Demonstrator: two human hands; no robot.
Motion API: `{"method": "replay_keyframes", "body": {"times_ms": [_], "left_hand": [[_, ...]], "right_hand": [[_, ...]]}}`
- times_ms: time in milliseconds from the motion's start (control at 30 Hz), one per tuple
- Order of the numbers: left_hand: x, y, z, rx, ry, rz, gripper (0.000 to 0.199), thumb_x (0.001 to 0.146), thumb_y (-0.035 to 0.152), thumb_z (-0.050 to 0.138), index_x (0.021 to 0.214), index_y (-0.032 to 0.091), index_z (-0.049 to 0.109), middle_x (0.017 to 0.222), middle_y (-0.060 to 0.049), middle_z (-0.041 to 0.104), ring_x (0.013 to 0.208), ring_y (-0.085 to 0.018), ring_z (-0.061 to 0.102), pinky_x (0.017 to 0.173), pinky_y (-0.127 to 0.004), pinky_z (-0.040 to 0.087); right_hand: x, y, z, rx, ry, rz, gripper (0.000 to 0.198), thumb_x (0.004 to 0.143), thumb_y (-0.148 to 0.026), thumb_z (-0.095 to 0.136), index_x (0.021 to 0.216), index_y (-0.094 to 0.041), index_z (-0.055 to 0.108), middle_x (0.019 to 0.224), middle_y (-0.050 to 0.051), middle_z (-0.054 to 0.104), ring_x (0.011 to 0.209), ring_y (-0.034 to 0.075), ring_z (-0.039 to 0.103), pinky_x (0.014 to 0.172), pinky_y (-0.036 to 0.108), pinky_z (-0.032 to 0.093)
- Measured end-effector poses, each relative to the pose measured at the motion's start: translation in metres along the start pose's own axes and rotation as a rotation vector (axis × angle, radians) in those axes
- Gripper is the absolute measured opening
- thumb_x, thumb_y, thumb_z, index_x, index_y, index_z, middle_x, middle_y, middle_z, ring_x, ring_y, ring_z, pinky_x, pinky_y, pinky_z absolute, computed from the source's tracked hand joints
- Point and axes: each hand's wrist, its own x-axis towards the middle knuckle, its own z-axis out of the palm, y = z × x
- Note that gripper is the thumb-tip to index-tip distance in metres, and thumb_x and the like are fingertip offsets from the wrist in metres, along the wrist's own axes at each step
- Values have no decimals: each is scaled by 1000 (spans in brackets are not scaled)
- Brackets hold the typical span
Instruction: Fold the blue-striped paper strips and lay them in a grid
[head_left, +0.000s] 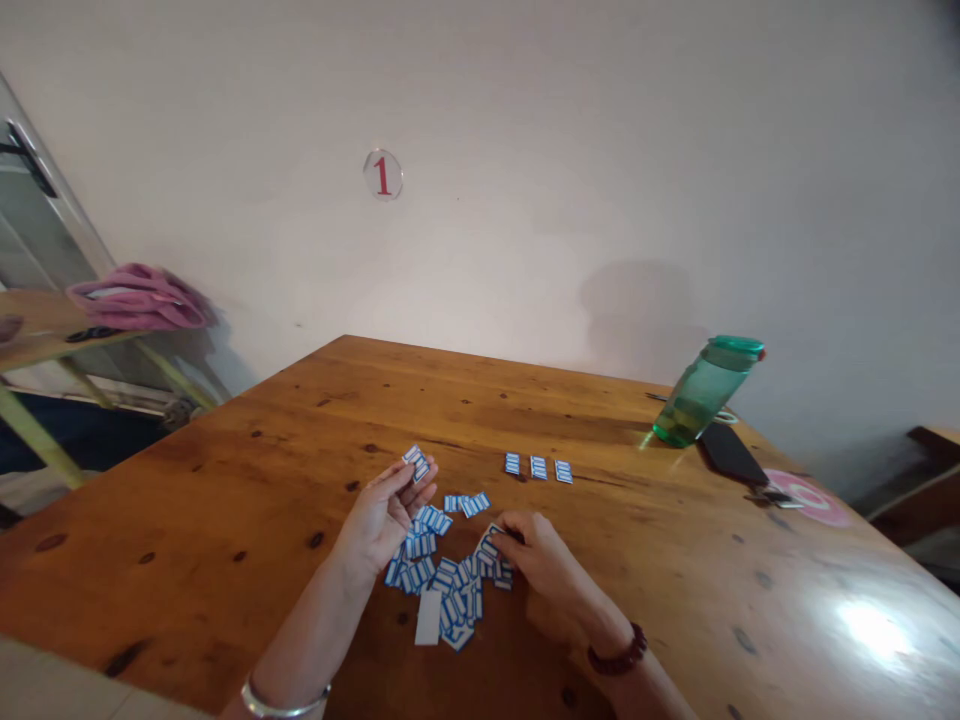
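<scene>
With left hand (382, 520), holding cards (415, 462) raised, apparently for viewing; with right hand (541, 552), pinching a card (488, 538) at right edge of near pile (452, 605). Noted farther right: card row (538, 467), apparently spaced for distinctness.

Past our left hand (384, 518), we see a big pale wall (525, 120). Well right of our right hand (538, 552), bright light (872, 632) shines on our brown wooden worktop (225, 490).
</scene>
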Motion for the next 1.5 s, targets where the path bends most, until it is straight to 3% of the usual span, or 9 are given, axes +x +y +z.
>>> {"method": "replay_keyframes", "body": {"times_ms": [133,367,600,767,1000,1500], "left_hand": [[-1,-8,1,137,-45,-3,13,72,1,54,68,12,60,72,-9,71,70,-17,68,59,-24,53],[-11,-32,4,582,-276,55,11,64,20,65,70,11,65,66,-6,70,58,-15,63,57,-24,49],[-6,-47,-1,754,-418,100,16,62,25,64,70,13,68,66,-5,69,61,-16,60,59,-26,45],[-6,-50,-1,800,-449,93,18,65,28,64,74,14,70,67,-5,69,69,-20,61,60,-26,45],[-12,-49,3,782,-453,24,7,61,24,67,60,17,68,56,-2,66,59,-18,60,53,-24,43],[-14,-49,5,854,-491,23,15,64,29,66,69,16,71,62,-2,66,57,-15,57,58,-25,44]], "right_hand": [[1,0,1,141,-1,31,24,75,-20,44,52,-16,47,46,-5,40,44,7,34,42,18,25],[1,-12,-3,342,106,28,22,70,-33,55,59,-14,54,54,0,55,51,11,47,48,21,36],[2,-11,-3,139,244,-35,18,70,-29,55,58,-16,52,50,-4,47,48,8,39,45,20,29],[0,-14,-1,-7,296,-48,15,71,-25,55,59,-16,51,52,-3,50,48,9,42,46,19,31],[-1,-14,2,-141,313,-66,14,72,-20,54,59,-17,52,55,-2,54,51,10,45,49,20,32],[-1,-16,2,-124,283,-63,14,73,-18,55,59,-17,52,54,-2,53,50,9,45,48,19,30]]}}
